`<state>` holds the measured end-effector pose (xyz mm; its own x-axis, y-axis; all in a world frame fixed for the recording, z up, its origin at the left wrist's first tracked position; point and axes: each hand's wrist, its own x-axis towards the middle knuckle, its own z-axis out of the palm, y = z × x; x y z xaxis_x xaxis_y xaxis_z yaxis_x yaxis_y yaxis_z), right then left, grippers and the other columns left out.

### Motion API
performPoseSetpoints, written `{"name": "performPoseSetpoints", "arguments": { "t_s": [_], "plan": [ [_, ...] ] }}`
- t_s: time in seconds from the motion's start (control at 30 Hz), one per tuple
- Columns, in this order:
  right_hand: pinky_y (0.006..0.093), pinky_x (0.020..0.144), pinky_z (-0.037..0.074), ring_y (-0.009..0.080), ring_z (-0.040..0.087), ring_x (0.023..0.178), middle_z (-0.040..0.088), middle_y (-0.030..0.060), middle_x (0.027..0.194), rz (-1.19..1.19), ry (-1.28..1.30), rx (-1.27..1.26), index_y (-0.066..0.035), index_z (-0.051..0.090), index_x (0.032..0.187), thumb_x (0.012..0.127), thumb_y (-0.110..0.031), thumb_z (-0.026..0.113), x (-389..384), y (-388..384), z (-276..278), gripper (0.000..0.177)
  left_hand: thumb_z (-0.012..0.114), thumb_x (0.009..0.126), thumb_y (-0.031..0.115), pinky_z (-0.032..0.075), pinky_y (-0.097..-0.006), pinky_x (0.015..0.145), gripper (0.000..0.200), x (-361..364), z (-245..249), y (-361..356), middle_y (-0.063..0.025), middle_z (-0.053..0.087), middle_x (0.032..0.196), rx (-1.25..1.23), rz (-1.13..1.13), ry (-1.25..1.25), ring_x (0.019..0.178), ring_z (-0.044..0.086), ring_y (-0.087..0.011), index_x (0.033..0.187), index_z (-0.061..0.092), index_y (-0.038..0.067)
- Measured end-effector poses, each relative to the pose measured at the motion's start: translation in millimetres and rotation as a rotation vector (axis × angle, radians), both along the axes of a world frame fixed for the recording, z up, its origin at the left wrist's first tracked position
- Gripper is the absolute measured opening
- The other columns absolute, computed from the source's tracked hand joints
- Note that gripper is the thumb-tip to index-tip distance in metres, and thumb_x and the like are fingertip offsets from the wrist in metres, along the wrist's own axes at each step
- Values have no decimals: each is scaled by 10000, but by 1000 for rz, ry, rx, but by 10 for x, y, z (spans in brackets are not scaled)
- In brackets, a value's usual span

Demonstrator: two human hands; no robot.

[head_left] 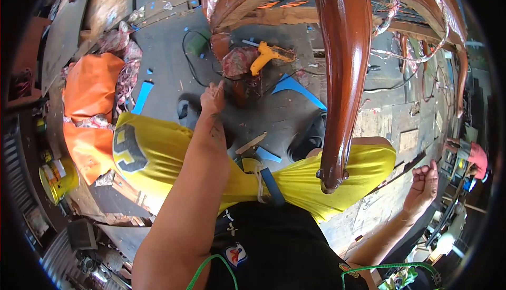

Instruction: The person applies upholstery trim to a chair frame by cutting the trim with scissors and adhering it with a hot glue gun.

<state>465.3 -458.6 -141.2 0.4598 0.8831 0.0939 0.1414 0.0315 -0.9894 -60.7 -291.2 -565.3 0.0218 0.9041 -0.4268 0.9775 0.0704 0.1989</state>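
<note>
My left hand [212,98] reaches forward over the dark floor sheet, fingers stretched out and apart, with nothing seen in them. Just beyond it lie a yellow gun-shaped tool [268,57] and a crumpled red patterned cloth [238,61]. Off to the right, my right hand [421,187] is raised with curled fingers and the thumb pressed toward them; anything inside is hidden. Between my knees and the upper edge stands a glossy brown carved wooden furniture frame [342,68], one curved leg pointing toward me.
Blue strips [143,97] and a blue curved piece [298,90] lie scattered on the floor sheet [163,42]. Orange material [94,87] is heaped at left, near a yellow bucket [59,179]. A black cord [187,63] loops ahead. Another person [476,161] is far right.
</note>
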Motion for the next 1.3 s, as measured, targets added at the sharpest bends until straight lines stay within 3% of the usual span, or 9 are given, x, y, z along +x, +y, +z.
{"name": "performPoseSetpoints", "arguments": {
  "t_s": [0.17, 0.23, 0.33, 0.6, 0.83, 0.93, 1.03, 1.13, 1.3],
  "plan": [
    [320, 856, 559, 183, 697, 849, 745, 113, 975, 8, -147, -43, 34, 681, 1291, 1076, -165, 599, -457, 68, -87, 304, 716, 918, 217, 617, -398, 844, 223, -11, 54, -9, -82, 750, 1274, -479, -155, 179, 1087, 744, -318, 1117, 814, 197],
    [322, 859, 552, 174, 691, 834, 743, 104, 943, -1, -183, -24, 33, 692, 1278, 1063, -167, 623, -609, 164, -115, 302, 795, 868, 288, 613, -399, 790, 301, 113, 428, 246, -45, 761, 1223, -857, -413, 54, 1044, 747, -274, 1132, 798, 143],
    [305, 871, 529, 141, 672, 803, 738, 76, 910, -48, -260, -54, 40, 707, 1244, 1056, -160, 636, -797, 401, -208, 284, 819, 869, 335, 578, -345, 741, 358, 770, 435, 515, -41, 756, 1122, -1479, -269, -273, 947, 723, -184, 1146, 779, 111],
    [290, 810, 573, 136, 713, 858, 773, 95, 919, 54, -392, -90, 27, 739, 1212, 1034, -103, 670, -1233, 941, -268, 232, 656, 1021, 307, 537, -266, 681, 312, 2743, 1537, -200, -44, 735, 948, -1010, -11, -1352, 802, 682, -121, 1241, 719, 95],
    [270, 811, 594, 131, 729, 870, 769, 109, 941, 182, -229, -142, 45, 736, 1199, 1026, -88, 678, -1325, 1060, -322, 226, 656, 1002, 326, 563, -335, 743, 322, 1567, 1922, 493, -107, 747, 1002, -245, -767, -522, 833, 713, -213, 1250, 724, 131],
    [270, 805, 593, 128, 730, 866, 772, 109, 962, 274, -221, -154, 50, 737, 1190, 1013, -73, 690, -1454, 1193, -267, 221, 656, 994, 334, 575, -365, 769, 328, 876, 2572, 827, -133, 752, 1025, 13, -796, -195, 847, 727, -253, 1254, 725, 147],
    [271, 787, 570, 131, 717, 867, 776, 102, 982, 304, -320, -93, 29, 753, 1161, 1005, -83, 705, -1690, 1413, -106, 198, 642, 968, 331, 569, -457, 834, 323, 252, 3738, 872, -203, 747, 929, -65, -602, -475, 957, 737, -361, 972, 771, 34],
    [282, 817, 541, 133, 689, 908, 770, 95, 994, 251, -362, 27, 15, 763, 1118, 1005, -104, 713, -1968, 1685, 46, 171, 659, 964, 316, 566, -430, 791, 284, -48, 4580, 931, -176, 756, 931, -68, -602, -566, 896, 741, -327, 991, 770, 55],
    [241, 820, 513, 90, 651, 909, 739, 44, 1005, 178, -168, 91, 16, 732, 1097, 1011, -109, 716, -2319, 2119, 136, 153, 729, 944, 110, 545, -377, 781, 114, 257, 4992, 1152, -124, 719, 869, 584, -288, -913, 835, 709, -296, 1015, 744, 22]
  ]
}}
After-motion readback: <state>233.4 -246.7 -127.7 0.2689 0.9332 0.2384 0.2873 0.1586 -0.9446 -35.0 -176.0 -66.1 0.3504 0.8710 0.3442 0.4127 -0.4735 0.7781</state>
